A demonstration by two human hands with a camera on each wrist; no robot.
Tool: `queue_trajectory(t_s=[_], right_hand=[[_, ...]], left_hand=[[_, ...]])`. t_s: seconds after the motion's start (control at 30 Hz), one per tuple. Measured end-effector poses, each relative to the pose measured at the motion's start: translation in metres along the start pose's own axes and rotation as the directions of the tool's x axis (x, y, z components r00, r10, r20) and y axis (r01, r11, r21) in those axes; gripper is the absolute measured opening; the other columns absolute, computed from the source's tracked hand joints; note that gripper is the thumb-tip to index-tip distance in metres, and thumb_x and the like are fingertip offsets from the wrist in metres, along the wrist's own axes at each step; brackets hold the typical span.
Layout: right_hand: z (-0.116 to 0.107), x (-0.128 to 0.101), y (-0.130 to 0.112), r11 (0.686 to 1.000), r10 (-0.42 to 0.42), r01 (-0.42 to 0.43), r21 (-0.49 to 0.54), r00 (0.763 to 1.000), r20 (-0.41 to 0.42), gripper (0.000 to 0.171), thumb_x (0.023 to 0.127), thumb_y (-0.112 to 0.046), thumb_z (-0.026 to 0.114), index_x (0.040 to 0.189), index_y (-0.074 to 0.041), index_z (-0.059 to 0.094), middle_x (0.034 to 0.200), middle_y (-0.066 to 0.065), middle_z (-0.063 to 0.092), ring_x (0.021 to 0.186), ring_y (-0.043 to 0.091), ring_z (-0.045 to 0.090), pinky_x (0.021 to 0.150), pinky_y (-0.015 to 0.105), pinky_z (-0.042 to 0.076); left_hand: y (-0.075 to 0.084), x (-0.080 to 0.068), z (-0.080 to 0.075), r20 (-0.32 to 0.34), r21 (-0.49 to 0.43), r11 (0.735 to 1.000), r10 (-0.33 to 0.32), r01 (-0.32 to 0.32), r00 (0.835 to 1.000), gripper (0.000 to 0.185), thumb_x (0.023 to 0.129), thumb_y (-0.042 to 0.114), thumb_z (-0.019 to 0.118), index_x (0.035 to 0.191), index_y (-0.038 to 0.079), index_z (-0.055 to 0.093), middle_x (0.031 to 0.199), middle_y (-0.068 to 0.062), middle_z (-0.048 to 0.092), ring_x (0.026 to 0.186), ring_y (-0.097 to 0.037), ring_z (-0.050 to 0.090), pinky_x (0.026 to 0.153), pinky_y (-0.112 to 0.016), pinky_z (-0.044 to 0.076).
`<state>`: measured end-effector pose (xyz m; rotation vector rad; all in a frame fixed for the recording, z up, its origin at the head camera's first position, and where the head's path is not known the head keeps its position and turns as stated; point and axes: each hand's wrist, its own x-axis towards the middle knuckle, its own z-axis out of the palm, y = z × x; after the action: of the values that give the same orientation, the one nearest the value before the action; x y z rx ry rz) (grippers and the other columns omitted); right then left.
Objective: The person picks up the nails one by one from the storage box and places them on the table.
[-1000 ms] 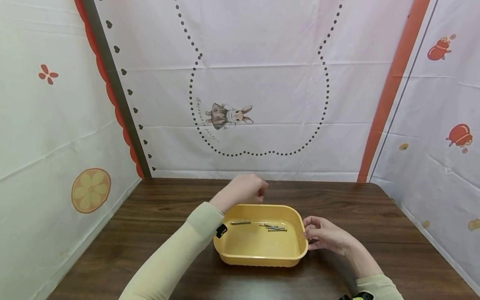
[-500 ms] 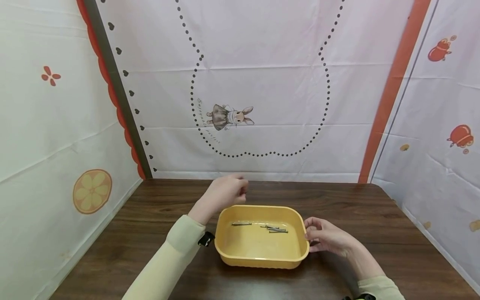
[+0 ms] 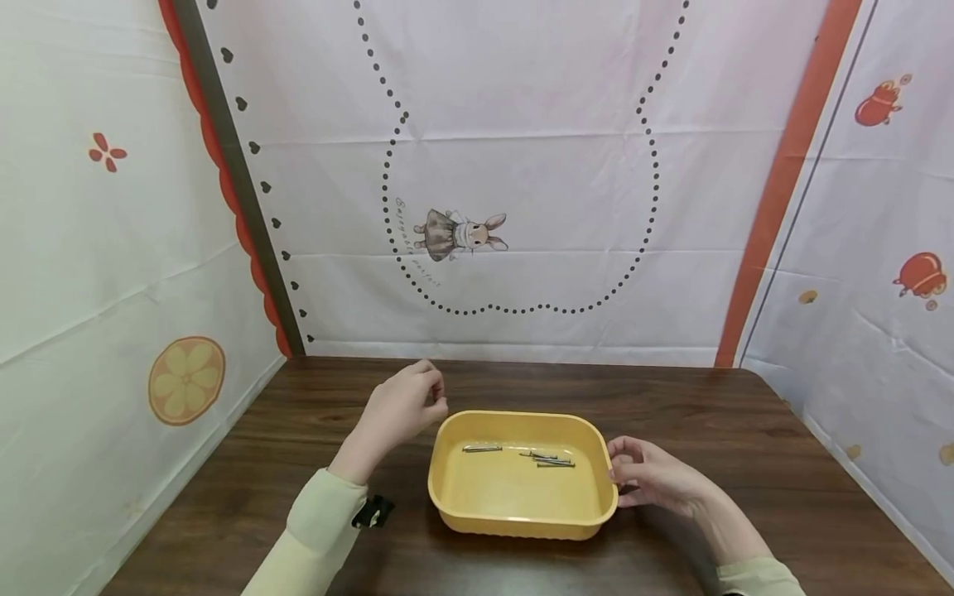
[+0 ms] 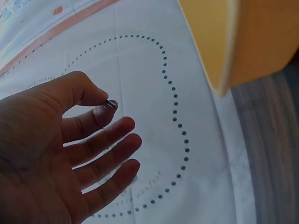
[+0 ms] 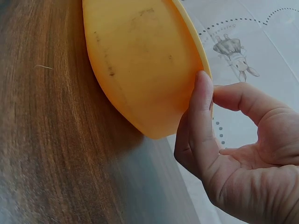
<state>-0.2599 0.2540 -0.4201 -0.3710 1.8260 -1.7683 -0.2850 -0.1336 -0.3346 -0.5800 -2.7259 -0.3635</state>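
A yellow rectangular tray (image 3: pixel 522 525) stands on the table, with several thin metal nails (image 3: pixel 556 464) lying inside toward the right and more nails (image 3: pixel 482 449) at its back left. My left hand (image 3: pixel 398 407) is raised beside the tray's far left corner. Between its thumb and index fingertip, the left wrist view shows a pinched nail (image 4: pixel 111 103), mostly hidden by the fingers; the other fingers are loosely bent. At the tray's right side, my right hand (image 3: pixel 656 478) pinches the rim, thumb on one face and fingers on the other, as the right wrist view shows.
The dark wood-grain table (image 3: pixel 313 414) reaches back to a white printed cloth (image 3: pixel 551 190) hung behind it. More cloth hangs at the left (image 3: pixel 89 265) and right sides. A black wrist strap (image 3: pixel 373 511) sits at the left sleeve.
My left hand has moved left and slightly down, from above the tray's back rim to outside its left corner. My right hand stays at the rim, and the tray and nails look unmoved.
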Motion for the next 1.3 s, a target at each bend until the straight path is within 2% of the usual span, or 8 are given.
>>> queue_trajectory(t_s=[0.1, 0.2, 0.37, 0.67, 0.93, 1.3], right_hand=[[0.0, 0.0, 0.002, 1.0, -0.007, 0.006, 0.02, 1.0, 0.018, 0.028, 0.095, -0.004, 0.053, 0.118, -0.002, 0.038, 0.087, -0.005, 0.059, 0.08, 0.01, 0.064, 0.073, 0.027, 0.06], [-0.001, 0.0, 0.004, 0.999, -0.028, 0.026, 0.043, 0.998, 0.048, 0.026, 0.096, -0.003, 0.052, 0.118, -0.005, 0.039, 0.089, -0.005, 0.061, 0.081, 0.009, 0.065, 0.074, 0.027, 0.06], [-0.005, -0.002, 0.004, 0.996, -0.063, 0.056, 0.068, 0.993, 0.095, 0.023, 0.098, -0.003, 0.049, 0.119, -0.007, 0.04, 0.094, -0.004, 0.063, 0.084, 0.009, 0.066, 0.078, 0.028, 0.06], [-0.005, -0.004, 0.006, 0.995, -0.063, 0.053, 0.084, 0.991, 0.118, 0.024, 0.099, -0.004, 0.05, 0.12, -0.009, 0.04, 0.097, -0.004, 0.062, 0.088, 0.009, 0.067, 0.081, 0.029, 0.06], [-0.006, -0.008, 0.007, 0.994, -0.072, 0.06, 0.092, 0.988, 0.134, 0.024, 0.099, -0.003, 0.049, 0.121, -0.011, 0.042, 0.1, -0.003, 0.064, 0.093, 0.01, 0.067, 0.083, 0.03, 0.06], [-0.007, -0.007, 0.004, 0.992, -0.087, 0.071, 0.107, 0.985, 0.151, 0.025, 0.099, -0.001, 0.048, 0.121, -0.012, 0.041, 0.098, -0.003, 0.063, 0.093, 0.01, 0.068, 0.084, 0.031, 0.06]], left_hand=[[-0.006, -0.01, 0.002, -0.002, -0.016, 0.998, -0.061, 0.061, 0.998, 0.012, 0.081, 0.018, 0.066, 0.073, 0.02, 0.058, 0.095, 0.002, 0.06, 0.068, -0.01, 0.047, 0.054, -0.026, 0.038], [-0.013, -0.018, 0.004, -0.005, -0.025, 0.995, -0.096, 0.096, 0.995, 0.011, 0.08, 0.018, 0.067, 0.074, 0.019, 0.058, 0.098, 0.001, 0.061, 0.068, -0.011, 0.048, 0.054, -0.026, 0.039], [-0.022, -0.027, 0.009, 0.002, -0.04, 0.991, -0.129, 0.129, 0.992, 0.011, 0.082, 0.019, 0.068, 0.076, 0.018, 0.059, 0.101, -0.001, 0.062, 0.067, -0.01, 0.048, 0.055, -0.025, 0.039], [-0.033, -0.045, 0.018, 0.041, -0.045, 0.984, -0.171, 0.172, 0.984, 0.015, 0.082, 0.017, 0.069, 0.073, 0.017, 0.058, 0.101, -0.003, 0.062, 0.063, -0.01, 0.046, 0.052, -0.025, 0.036], [-0.037, -0.051, 0.029, 0.114, -0.022, 0.979, -0.198, 0.202, 0.974, 0.019, 0.082, 0.015, 0.071, 0.068, 0.017, 0.058, 0.102, -0.005, 0.064, 0.062, -0.012, 0.046, 0.051, -0.026, 0.036], [-0.046, -0.053, 0.041, 0.127, 0.029, 0.977, -0.212, 0.21, 0.969, 0.02, 0.079, 0.015, 0.072, 0.066, 0.019, 0.058, 0.09, -0.002, 0.062, 0.063, -0.013, 0.048, 0.052, -0.028, 0.039]])
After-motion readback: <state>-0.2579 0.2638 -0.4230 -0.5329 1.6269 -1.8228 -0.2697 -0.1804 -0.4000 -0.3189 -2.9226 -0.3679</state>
